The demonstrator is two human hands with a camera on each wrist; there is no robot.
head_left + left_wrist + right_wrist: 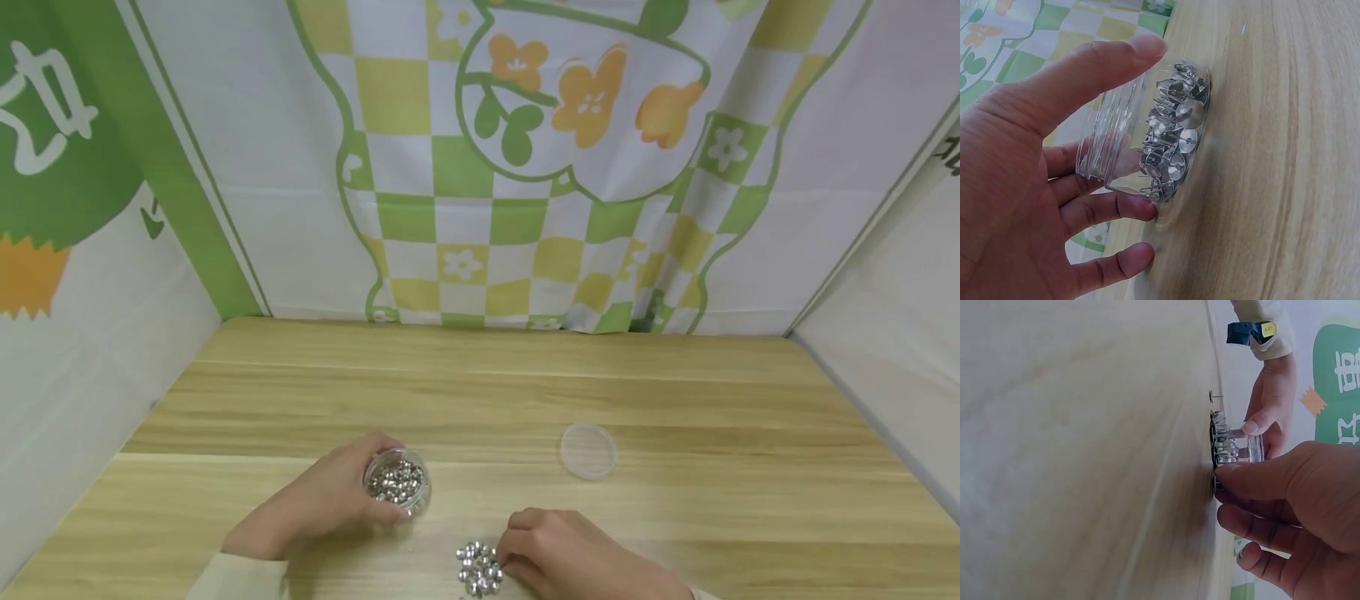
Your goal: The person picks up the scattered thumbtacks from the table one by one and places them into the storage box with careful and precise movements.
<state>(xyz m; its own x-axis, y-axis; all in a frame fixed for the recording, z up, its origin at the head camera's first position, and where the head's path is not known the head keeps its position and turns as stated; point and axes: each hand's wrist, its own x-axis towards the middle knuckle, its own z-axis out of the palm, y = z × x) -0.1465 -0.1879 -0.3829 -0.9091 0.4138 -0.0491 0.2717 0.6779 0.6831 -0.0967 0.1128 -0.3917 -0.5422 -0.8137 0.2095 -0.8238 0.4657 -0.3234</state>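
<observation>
My left hand (341, 487) grips a clear round plastic jar (1113, 128), thumb on one side and fingers round the other. Silver thumbtacks (1175, 125) cover the jar's bottom, and its mouth has no lid on it. In the head view, a tight cluster of thumbtacks (478, 568) lies on the table near the front, their points upward in the right wrist view. My right hand (566, 554) is at the right edge of that cluster. Its thumb and forefinger pinch a thumbtack down at the table surface, with the fingertips hiding most of it.
A clear round lid (588, 451) lies flat on the wooden table (712, 467), beyond my right hand. Patterned cloth (465, 225) hangs behind the table's back edge, and pale cloth panels stand at both sides. A dark band (1241, 333) circles the left sleeve.
</observation>
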